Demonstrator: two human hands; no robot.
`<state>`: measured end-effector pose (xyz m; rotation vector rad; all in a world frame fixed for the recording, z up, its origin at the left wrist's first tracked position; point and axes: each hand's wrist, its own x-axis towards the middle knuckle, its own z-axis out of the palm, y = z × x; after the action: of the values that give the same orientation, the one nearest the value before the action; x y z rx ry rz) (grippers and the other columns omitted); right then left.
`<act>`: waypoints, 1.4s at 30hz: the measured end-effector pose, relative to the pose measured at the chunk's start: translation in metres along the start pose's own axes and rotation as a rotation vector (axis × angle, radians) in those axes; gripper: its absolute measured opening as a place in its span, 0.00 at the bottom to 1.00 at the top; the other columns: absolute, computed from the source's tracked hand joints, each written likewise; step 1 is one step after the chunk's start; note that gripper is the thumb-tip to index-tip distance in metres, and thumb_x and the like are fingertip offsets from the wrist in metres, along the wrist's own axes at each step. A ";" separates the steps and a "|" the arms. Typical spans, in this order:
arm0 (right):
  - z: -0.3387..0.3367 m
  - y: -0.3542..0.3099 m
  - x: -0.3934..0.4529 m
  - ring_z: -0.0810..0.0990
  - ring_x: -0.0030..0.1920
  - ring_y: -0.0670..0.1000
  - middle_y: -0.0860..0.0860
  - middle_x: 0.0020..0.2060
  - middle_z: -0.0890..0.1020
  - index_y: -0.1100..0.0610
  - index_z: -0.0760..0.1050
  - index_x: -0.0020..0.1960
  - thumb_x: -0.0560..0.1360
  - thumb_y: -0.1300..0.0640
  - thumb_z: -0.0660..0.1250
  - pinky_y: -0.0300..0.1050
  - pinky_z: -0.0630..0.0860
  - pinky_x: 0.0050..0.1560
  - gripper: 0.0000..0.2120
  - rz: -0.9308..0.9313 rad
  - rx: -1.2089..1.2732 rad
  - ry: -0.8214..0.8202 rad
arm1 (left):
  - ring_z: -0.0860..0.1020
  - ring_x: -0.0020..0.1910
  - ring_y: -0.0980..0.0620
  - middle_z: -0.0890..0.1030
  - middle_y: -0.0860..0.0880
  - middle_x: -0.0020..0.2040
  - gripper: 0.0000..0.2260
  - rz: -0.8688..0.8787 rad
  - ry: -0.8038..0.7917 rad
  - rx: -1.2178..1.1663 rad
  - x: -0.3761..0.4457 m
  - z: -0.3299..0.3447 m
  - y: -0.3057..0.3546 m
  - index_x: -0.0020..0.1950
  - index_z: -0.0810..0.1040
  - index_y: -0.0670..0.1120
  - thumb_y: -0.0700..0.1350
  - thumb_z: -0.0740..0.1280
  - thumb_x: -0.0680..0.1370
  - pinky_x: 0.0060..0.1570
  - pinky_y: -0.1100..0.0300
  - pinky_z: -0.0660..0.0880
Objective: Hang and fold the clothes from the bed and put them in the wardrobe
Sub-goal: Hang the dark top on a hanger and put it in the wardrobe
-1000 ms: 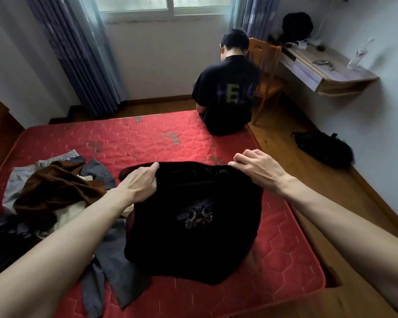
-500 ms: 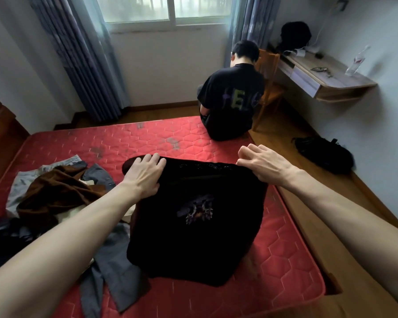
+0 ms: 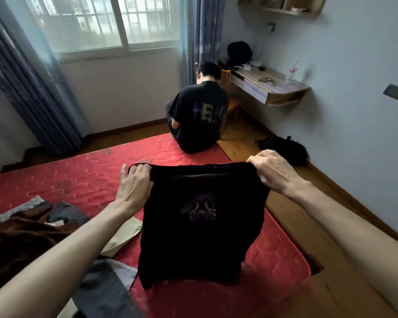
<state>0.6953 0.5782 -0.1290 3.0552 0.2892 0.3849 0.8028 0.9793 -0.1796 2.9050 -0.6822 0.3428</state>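
A black garment with a small dark print on its front hangs folded above the red mattress. My left hand grips its top left corner and my right hand grips its top right corner, holding the top edge level. The garment's lower edge hangs down to the mattress, and I cannot tell whether it touches. To the left lies a heap of clothes: a brown garment, grey pieces and a beige piece. No wardrobe is in view.
A person in a black T-shirt sits on the bed's far corner, back turned. Behind them stand a wooden chair and a wall desk with a bottle. A black bag lies on the wooden floor at right. Curtains flank the window.
Both hands went from lying on the black garment's top edge to gripping its corners and lifting it off the mattress. The view has tilted up.
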 end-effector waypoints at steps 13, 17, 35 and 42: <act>-0.068 -0.011 -0.131 0.77 0.56 0.54 0.54 0.61 0.77 0.52 0.60 0.78 0.84 0.54 0.61 0.52 0.75 0.54 0.24 0.589 0.371 0.128 | 0.75 0.31 0.52 0.77 0.55 0.32 0.11 0.202 0.057 -0.632 0.025 -0.038 0.104 0.52 0.71 0.48 0.50 0.71 0.78 0.35 0.56 0.66; -0.092 -0.014 -0.192 0.78 0.59 0.60 0.59 0.62 0.78 0.59 0.68 0.74 0.84 0.57 0.58 0.55 0.76 0.57 0.20 0.785 0.191 0.216 | 0.78 0.34 0.47 0.79 0.52 0.33 0.13 0.343 0.094 -0.591 0.034 -0.056 0.153 0.50 0.74 0.49 0.56 0.72 0.75 0.38 0.57 0.66; -0.208 -0.033 -0.448 0.78 0.36 0.61 0.55 0.34 0.79 0.56 0.75 0.54 0.81 0.48 0.62 0.50 0.71 0.36 0.12 1.539 -0.135 0.288 | 0.82 0.43 0.38 0.82 0.45 0.39 0.18 1.171 -0.024 -0.306 -0.039 -0.096 0.441 0.53 0.73 0.48 0.63 0.61 0.79 0.39 0.50 0.72; -0.247 -0.060 -0.550 0.83 0.49 0.62 0.54 0.49 0.84 0.50 0.78 0.59 0.76 0.37 0.67 0.49 0.72 0.41 0.20 1.647 -0.173 0.120 | 0.80 0.49 0.35 0.81 0.42 0.44 0.15 0.935 -0.170 -0.414 -0.118 -0.104 0.556 0.49 0.71 0.44 0.57 0.65 0.78 0.43 0.51 0.66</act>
<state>0.0994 0.5387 -0.0264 2.2870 -2.1033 0.5090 0.4285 0.5542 -0.0641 2.0681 -1.8529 0.0179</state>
